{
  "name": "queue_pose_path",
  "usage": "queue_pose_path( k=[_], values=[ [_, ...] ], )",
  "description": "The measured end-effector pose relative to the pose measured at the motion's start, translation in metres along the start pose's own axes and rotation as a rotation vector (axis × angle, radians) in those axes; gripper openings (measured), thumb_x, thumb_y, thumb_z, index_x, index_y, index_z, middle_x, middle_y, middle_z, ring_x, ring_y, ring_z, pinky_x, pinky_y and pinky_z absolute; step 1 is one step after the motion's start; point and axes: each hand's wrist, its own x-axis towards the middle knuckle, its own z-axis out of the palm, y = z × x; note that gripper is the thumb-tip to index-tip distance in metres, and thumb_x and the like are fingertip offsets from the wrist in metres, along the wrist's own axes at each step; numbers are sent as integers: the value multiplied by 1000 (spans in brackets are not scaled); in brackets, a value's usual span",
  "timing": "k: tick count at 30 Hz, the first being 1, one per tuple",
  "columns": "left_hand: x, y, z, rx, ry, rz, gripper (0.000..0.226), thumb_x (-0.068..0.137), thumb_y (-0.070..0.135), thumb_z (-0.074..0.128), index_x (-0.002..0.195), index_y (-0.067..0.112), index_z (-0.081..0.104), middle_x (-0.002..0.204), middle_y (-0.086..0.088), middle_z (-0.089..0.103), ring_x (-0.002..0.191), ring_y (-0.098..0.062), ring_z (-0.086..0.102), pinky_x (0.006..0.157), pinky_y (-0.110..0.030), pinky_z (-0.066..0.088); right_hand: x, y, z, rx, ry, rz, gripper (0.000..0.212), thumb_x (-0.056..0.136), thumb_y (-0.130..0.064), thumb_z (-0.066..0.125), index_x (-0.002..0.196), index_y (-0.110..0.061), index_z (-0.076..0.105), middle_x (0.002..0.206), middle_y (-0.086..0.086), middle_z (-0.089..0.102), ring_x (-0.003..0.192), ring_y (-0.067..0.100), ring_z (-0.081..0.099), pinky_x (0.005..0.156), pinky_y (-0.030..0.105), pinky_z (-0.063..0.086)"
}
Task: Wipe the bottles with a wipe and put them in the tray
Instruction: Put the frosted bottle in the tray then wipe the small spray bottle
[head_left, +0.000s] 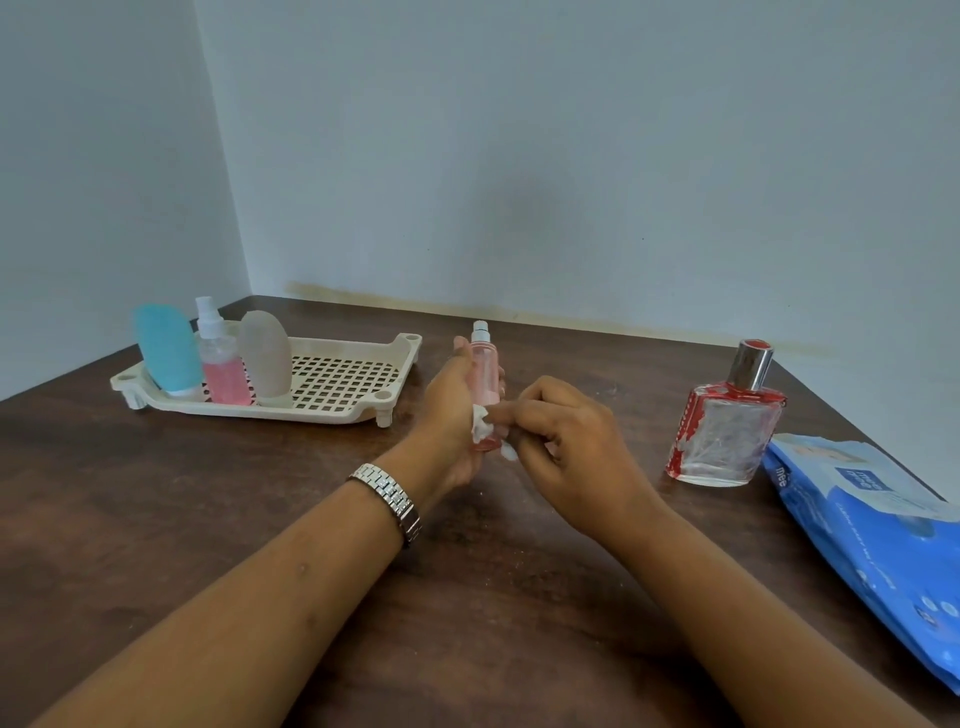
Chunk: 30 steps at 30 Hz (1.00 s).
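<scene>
So far three bottles (218, 358) standing in tray (358, 410); left hand (452, 410) grip clamped on pink spray bottle (485, 374), right hand (566, 441) pinching wipe (483, 426); perfume bottle (727, 431) unwiped.

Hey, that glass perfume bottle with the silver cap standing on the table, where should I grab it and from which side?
Probably grip the perfume bottle across its flat glass body, below the narrow neck, coming from its left with the right hand. It stands upright, that side is open, and the wipes pack crowds its right. The small cap might pull off.
</scene>
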Motion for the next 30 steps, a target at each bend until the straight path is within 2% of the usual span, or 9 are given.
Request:
queue_pose_path(
  k=[4, 8, 10, 13, 17, 20, 23, 26, 30],
  values=[
    [0, 3, 3, -77, 19, 51, 35, 98, 43, 45, 88, 12, 58, 75, -2, 50, 63, -10, 48, 48, -21, 44, 3, 0, -5, 26, -43, -28, 24, 84, -3, 63, 99, -19, 72, 84, -11, 55, 72, 0, 53, 66, 7, 42],
    [0, 0, 4, -59, -20, 61, 37, 99, 43, 42, 97, 10, 58, 75, -2, 51, 59, -10, 50, 42, -21, 45, 4, 8, -9, 55, 2, 41, 23, 83, -3, 62, 93, -22, 72, 83, -8, 61, 75, 4, 57, 65, 14, 48],
    [-2, -2, 5, -4, -89, 62, 39, 101, 45, 37, 94, 11, 54, 64, -3, 56, 50, -10, 55, 44, -23, 45, 3, 13, -8, 21, 64, 124, 19, 86, -6, 61, 93, -21, 71, 82, -9, 60, 74, 3, 56, 64, 13, 47],
    [-5, -3, 6, 50, -121, 83, 41, 102, 46, 33, 92, 10, 51, 48, 0, 58, 41, -10, 56, 45, -23, 47, 0, 11, -4, 104, 143, 204, 16, 88, -9, 60, 96, -19, 70, 85, -10, 62, 81, 3, 58, 67, 10, 47],
    [6, 7, -1, -19, 18, 122, 44, 98, 49, 40, 88, 9, 56, 68, -2, 49, 55, -10, 48, 50, -23, 43, -2, -8, 7, 137, 77, 94, 16, 87, -9, 61, 97, -18, 70, 87, -7, 62, 77, 4, 58, 65, 10, 47],
    [11, 11, -4, -84, 65, 143, 45, 98, 47, 43, 81, 8, 56, 58, -2, 48, 44, -9, 46, 41, -18, 40, -1, -12, 15, 105, 76, 28, 16, 83, -10, 62, 93, -17, 72, 81, -5, 60, 72, 5, 58, 62, 20, 52],
    [11, 9, -4, -57, 14, 155, 46, 99, 48, 41, 83, 7, 56, 57, -4, 49, 46, -12, 46, 41, -19, 41, -1, -8, 14, 171, 140, 79, 17, 81, -12, 60, 89, -21, 73, 77, -4, 61, 69, 8, 58, 58, 23, 50],
    [9, 8, -2, -75, -28, 153, 46, 98, 47, 42, 83, 6, 58, 58, -4, 50, 50, -13, 46, 47, -22, 42, -3, -10, 12, 289, 177, 139, 14, 78, -16, 62, 83, -23, 72, 74, -5, 63, 67, 9, 58, 55, 21, 49],
    [10, 6, -3, -68, -20, 210, 41, 99, 43, 41, 85, 8, 58, 63, -3, 52, 50, -10, 49, 51, -23, 42, 0, -7, 11, 413, 241, 281, 16, 78, -2, 68, 78, -18, 69, 75, -3, 64, 67, 10, 58, 56, 19, 48]
  ],
)
